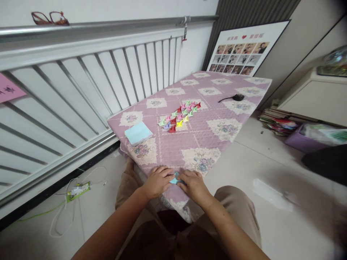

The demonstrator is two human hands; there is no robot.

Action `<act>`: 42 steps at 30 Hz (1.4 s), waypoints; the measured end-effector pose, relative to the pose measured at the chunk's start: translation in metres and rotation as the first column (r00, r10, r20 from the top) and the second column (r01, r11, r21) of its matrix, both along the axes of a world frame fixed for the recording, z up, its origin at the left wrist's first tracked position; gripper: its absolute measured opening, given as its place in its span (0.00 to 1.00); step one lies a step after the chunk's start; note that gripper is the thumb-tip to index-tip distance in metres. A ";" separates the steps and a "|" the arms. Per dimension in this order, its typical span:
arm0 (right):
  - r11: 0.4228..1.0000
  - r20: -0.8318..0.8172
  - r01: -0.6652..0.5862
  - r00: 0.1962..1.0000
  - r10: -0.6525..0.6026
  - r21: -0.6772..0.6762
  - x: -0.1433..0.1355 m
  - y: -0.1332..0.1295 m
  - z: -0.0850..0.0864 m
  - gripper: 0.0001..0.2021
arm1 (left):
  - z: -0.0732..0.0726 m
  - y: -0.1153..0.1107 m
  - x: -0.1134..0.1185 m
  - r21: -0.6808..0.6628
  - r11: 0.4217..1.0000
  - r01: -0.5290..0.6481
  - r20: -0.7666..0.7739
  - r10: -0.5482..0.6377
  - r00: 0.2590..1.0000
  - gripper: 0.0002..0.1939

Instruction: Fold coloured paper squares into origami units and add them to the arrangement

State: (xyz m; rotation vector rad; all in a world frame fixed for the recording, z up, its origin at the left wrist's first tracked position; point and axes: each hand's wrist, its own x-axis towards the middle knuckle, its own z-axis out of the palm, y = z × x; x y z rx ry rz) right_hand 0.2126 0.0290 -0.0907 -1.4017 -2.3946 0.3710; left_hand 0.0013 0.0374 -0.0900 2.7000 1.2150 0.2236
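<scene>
looks like creasing step: our left fingers (166,172) and right fingers (186,177) grasp small blue paper (175,178) between them, at near end of surface (173,153). we'd say next move calls for aligned edges, even pressure.

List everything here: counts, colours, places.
Floral tablecloth: one, purple, centre.
Small folded paper shapes: over ten, multicoloured, on cloth.
Square paper stack: one, light blue, cloth's left.
Folded paper piece: one, blue, cloth's near end.
Corded object: one, black, cloth's right.
Photo board: one, white, behind cloth.
Metal radiator: one, white, left.
Metal pipe: one, silver, above radiator.
Glasses: one pair, brown, on pipe.
Paper note: one, pink, on radiator.
Power strip: one, green and white, left.
Plastic bin: one, purple, right.
Left hand, right hand: bare, touching folded paper.
</scene>
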 end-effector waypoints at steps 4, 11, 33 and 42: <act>1.000 0.003 -0.005 1.000 0.005 0.020 0.000 -0.001 0.000 0.05 | -0.001 -0.003 0.001 -0.013 0.999 -0.032 0.008 0.032 0.999 0.18; 0.999 0.047 0.039 0.998 -0.041 0.036 -0.006 -0.001 0.001 0.05 | -0.010 -0.005 0.006 0.033 0.994 -0.102 0.130 0.097 0.987 0.15; 0.976 -0.156 0.204 0.969 -0.191 0.074 -0.022 0.003 0.028 0.06 | 0.018 -0.022 0.026 0.075 0.930 -0.359 0.494 0.278 0.824 0.15; 0.956 -0.357 0.229 0.891 -0.281 -0.182 -0.024 0.000 0.040 0.05 | 0.028 -0.021 0.033 0.166 0.950 -0.264 0.121 0.246 0.962 0.08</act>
